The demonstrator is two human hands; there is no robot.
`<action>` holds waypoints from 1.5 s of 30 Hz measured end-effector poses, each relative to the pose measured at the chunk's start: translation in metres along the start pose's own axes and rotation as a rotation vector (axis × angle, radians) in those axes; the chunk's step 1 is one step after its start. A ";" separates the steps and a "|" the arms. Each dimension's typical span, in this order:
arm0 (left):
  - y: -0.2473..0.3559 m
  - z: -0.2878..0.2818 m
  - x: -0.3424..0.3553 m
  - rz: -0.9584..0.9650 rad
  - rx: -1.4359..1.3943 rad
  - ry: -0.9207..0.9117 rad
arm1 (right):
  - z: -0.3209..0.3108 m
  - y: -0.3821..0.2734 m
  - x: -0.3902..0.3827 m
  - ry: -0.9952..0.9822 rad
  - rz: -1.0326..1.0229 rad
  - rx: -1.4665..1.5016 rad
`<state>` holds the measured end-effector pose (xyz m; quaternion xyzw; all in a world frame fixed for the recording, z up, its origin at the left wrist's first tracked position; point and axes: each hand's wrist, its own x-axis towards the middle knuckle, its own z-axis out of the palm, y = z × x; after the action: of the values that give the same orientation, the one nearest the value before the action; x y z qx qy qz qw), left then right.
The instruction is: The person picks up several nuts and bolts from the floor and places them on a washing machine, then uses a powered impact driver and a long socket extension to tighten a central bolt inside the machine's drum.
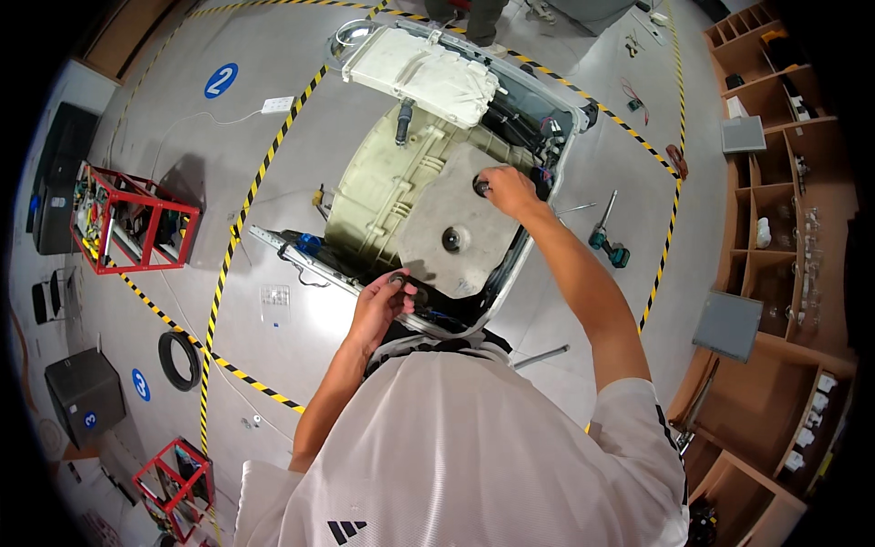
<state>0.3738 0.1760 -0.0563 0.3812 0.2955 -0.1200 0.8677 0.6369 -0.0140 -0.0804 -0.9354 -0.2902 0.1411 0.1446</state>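
An opened washing machine lies in front of me, its pale plastic tub (366, 187) exposed. A grey concrete counterweight (436, 211) with round recesses is on the tub; one recess (451, 239) shows a dark centre. My right hand (507, 190) is at the upper right recess, fingers closed round a small dark part whose kind I cannot make out. Near the counterweight's lower left corner, my left hand (378, 308) pinches a small dark round piece, too small to name. A white plastic housing (415, 73) sits at the machine's far end, a dark hose stub (403, 123) below it.
On the floor right of the machine lies a cordless drill (609, 239) with a long bit. A black rubber ring (179, 361) and red-framed tool carts (137, 223) are on the left. Wooden shelves (775, 182) line the right. A person's legs (483, 20) show at the far side.
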 end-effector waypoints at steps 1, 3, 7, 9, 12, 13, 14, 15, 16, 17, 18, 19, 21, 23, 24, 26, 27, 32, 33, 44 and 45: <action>0.000 0.000 0.000 -0.011 0.005 -0.003 | 0.000 0.000 0.000 -0.023 -0.002 -0.007; -0.001 -0.001 0.002 -0.018 0.010 -0.004 | 0.000 0.000 0.001 -0.022 0.025 -0.035; -0.001 -0.003 0.006 -0.010 0.013 -0.007 | 0.000 0.000 0.002 -0.050 0.179 -0.032; -0.002 -0.003 0.005 -0.016 0.014 0.015 | 0.000 0.000 0.000 0.001 0.118 0.050; -0.003 -0.004 0.006 -0.028 0.014 0.023 | -0.002 0.002 -0.001 -0.019 0.054 0.056; -0.004 -0.004 0.006 -0.027 0.017 0.012 | -0.002 0.002 0.000 -0.057 0.090 0.014; -0.004 -0.004 0.007 -0.028 0.018 0.009 | -0.003 0.001 0.000 -0.071 0.098 -0.010; -0.005 -0.004 0.007 -0.029 0.018 0.007 | -0.003 0.001 0.000 -0.097 0.148 -0.054; -0.005 -0.004 0.007 -0.029 0.019 0.005 | -0.003 0.000 0.000 -0.109 0.159 -0.077; -0.005 -0.005 0.007 -0.025 0.018 0.003 | -0.003 0.000 -0.001 -0.069 0.167 -0.058; -0.005 -0.005 0.007 -0.026 0.014 0.012 | -0.002 -0.001 -0.002 -0.018 0.136 -0.017; -0.006 -0.005 0.007 -0.022 0.015 0.005 | -0.002 -0.001 -0.002 0.028 0.105 0.024; -0.006 -0.005 0.007 -0.028 0.017 0.018 | -0.001 -0.001 -0.003 0.043 0.012 -0.036; -0.006 -0.004 0.007 -0.025 0.018 0.005 | 0.000 -0.002 -0.002 0.037 0.020 -0.103; -0.005 -0.004 0.006 -0.025 0.018 0.004 | 0.000 -0.002 -0.002 0.023 0.073 -0.140; -0.005 -0.004 0.006 -0.024 -0.011 -0.019 | -0.001 -0.003 -0.002 0.007 0.161 -0.134; -0.004 -0.004 0.006 -0.022 -0.023 -0.031 | -0.004 -0.003 -0.002 0.009 0.197 -0.092; -0.004 -0.002 0.009 -0.028 0.006 -0.056 | -0.014 -0.024 -0.034 0.130 0.029 0.237; -0.004 -0.001 0.010 -0.044 0.042 -0.047 | -0.012 -0.035 -0.048 0.100 -0.027 0.317; -0.009 0.010 0.020 -0.057 0.183 -0.077 | 0.021 -0.124 -0.137 0.118 -0.236 0.569; -0.010 0.009 0.019 -0.054 0.180 -0.083 | 0.024 -0.125 -0.139 0.144 -0.229 0.560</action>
<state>0.3888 0.1626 -0.0691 0.4442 0.2574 -0.1852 0.8379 0.4558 0.0086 -0.0337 -0.8281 -0.3324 0.1320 0.4318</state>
